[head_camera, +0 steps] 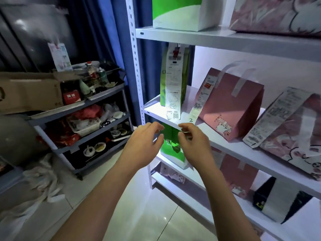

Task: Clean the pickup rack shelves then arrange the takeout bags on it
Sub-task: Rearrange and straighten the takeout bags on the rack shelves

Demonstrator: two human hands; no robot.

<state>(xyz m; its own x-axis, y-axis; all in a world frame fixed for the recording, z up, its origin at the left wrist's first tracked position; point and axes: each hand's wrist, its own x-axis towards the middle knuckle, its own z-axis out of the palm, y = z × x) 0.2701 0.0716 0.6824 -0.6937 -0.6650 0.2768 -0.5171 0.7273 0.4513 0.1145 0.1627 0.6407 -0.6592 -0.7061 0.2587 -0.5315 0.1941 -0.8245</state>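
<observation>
A white metal pickup rack point(225, 40) fills the right half of the head view, with takeout bags on every shelf. My left hand point(144, 146) and my right hand point(194, 145) hover side by side in front of a green bag point(171, 145) on the lower shelf, fingers curled and apart, holding nothing. The green bag's top is hidden behind the shelf edge above it. On the shelf above stand a tall green bag point(173, 79) with a long receipt, a pink bag point(232, 108) and a pink patterned bag point(291, 136).
A grey cart point(107, 94) at left holds a cardboard box point(29, 93), bottles, bowls and red bags. White cloth point(43, 181) lies on the floor beside it. A black and white bag point(278, 204) and another pink bag point(241, 174) sit on lower shelves. Tiled floor point(139, 206) lies below my arms.
</observation>
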